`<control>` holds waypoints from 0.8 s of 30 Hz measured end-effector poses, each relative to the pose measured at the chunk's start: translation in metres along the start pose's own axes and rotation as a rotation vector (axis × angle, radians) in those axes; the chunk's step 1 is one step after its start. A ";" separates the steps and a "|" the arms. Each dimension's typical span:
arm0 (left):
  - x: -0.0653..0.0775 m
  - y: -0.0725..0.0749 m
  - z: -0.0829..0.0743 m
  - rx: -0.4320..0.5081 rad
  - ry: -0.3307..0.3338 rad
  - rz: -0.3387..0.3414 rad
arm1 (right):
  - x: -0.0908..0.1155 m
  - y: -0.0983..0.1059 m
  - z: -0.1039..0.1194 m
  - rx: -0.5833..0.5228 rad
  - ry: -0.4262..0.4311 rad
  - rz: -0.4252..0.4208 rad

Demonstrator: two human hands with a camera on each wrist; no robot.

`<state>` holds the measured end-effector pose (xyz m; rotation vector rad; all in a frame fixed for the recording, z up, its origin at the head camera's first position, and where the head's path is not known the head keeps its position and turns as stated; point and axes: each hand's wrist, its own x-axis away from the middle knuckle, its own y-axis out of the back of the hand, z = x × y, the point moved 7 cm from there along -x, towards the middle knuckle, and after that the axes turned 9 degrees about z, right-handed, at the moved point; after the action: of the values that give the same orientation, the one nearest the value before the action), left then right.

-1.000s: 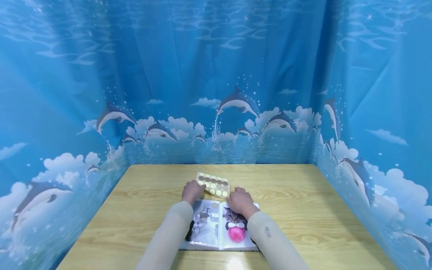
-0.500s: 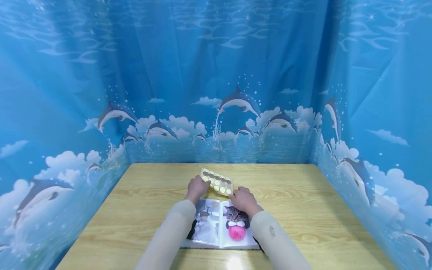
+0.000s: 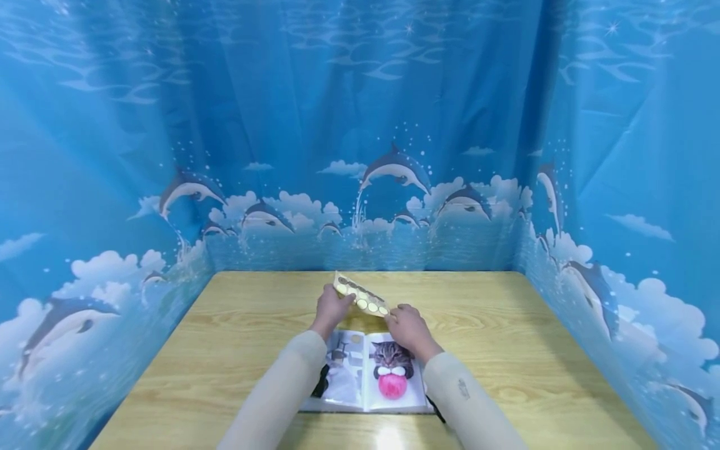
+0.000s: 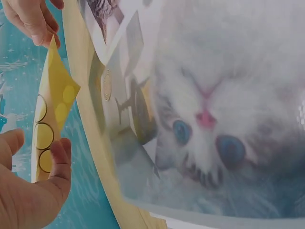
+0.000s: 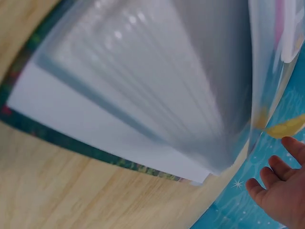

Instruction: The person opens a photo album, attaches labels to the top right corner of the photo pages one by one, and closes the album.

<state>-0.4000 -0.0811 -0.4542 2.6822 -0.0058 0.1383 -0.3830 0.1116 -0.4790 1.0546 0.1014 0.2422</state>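
Note:
A pale sheet of round stickers (image 3: 367,302) is held tilted above the table's far half, its rows of yellow and brown circles facing me. My left hand (image 3: 333,307) pinches its left end between thumb and fingers; the left wrist view shows this left hand (image 4: 38,191) close up. At the sheet's lower right corner, my right hand (image 3: 409,326) grips the edge with its fingertips. In the right wrist view the right hand (image 5: 281,188) has its outer fingers loosely spread. Below both hands lies an open photo album (image 3: 367,400), a grey kitten picture on the left page, a cat with a pink ball on the right.
A wood-grain table (image 3: 225,350) carries the album near its front edge. Blue dolphin-print curtains (image 3: 360,125) enclose the back and both sides. A small round sticker (image 4: 107,85) shows on the album's left page. The album's green-patterned cover (image 5: 95,155) sticks out beyond the clear sleeves.
The sticker sheet has been lifted and tipped, so its face looks narrower. Both hands have moved up and slightly right with it, uncovering more of the album's right page.

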 end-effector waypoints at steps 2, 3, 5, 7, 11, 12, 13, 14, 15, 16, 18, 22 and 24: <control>0.000 0.002 -0.003 0.001 -0.016 -0.038 | 0.003 0.002 0.003 -0.017 0.009 -0.014; 0.001 0.003 -0.004 0.012 -0.025 -0.051 | 0.004 0.003 0.005 -0.033 0.012 -0.018; 0.002 0.004 -0.005 0.039 -0.034 -0.067 | 0.007 0.003 0.006 -0.056 0.018 -0.032; 0.004 0.003 -0.006 0.090 -0.037 -0.074 | 0.008 0.003 0.008 -0.075 0.025 -0.042; 0.006 -0.001 -0.007 0.198 -0.021 -0.067 | 0.012 0.003 0.011 -0.102 0.029 -0.056; 0.006 -0.002 -0.008 0.216 -0.017 -0.065 | 0.012 0.002 0.012 -0.107 0.032 -0.058; 0.007 -0.003 -0.008 0.232 -0.008 -0.059 | 0.013 0.002 0.012 -0.114 0.033 -0.060; 0.007 -0.004 -0.008 0.244 -0.006 -0.057 | 0.013 0.002 0.011 -0.118 0.034 -0.061; 0.007 -0.005 -0.008 0.255 -0.008 -0.055 | 0.014 0.001 0.010 -0.122 0.035 -0.062; 0.007 -0.005 -0.009 0.263 -0.011 -0.055 | 0.014 0.000 0.009 -0.125 0.037 -0.061; 0.006 -0.005 -0.008 0.282 -0.014 -0.057 | 0.015 -0.001 0.006 -0.132 0.044 -0.062; 0.002 -0.004 -0.008 0.351 -0.036 -0.044 | 0.017 0.000 0.001 -0.160 0.049 -0.071; 0.001 -0.003 -0.009 0.381 -0.044 -0.024 | 0.017 0.002 -0.001 -0.195 0.038 -0.078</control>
<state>-0.4001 -0.0743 -0.4480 3.0636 0.0429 0.0793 -0.3667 0.1181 -0.4773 0.8506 0.1496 0.1970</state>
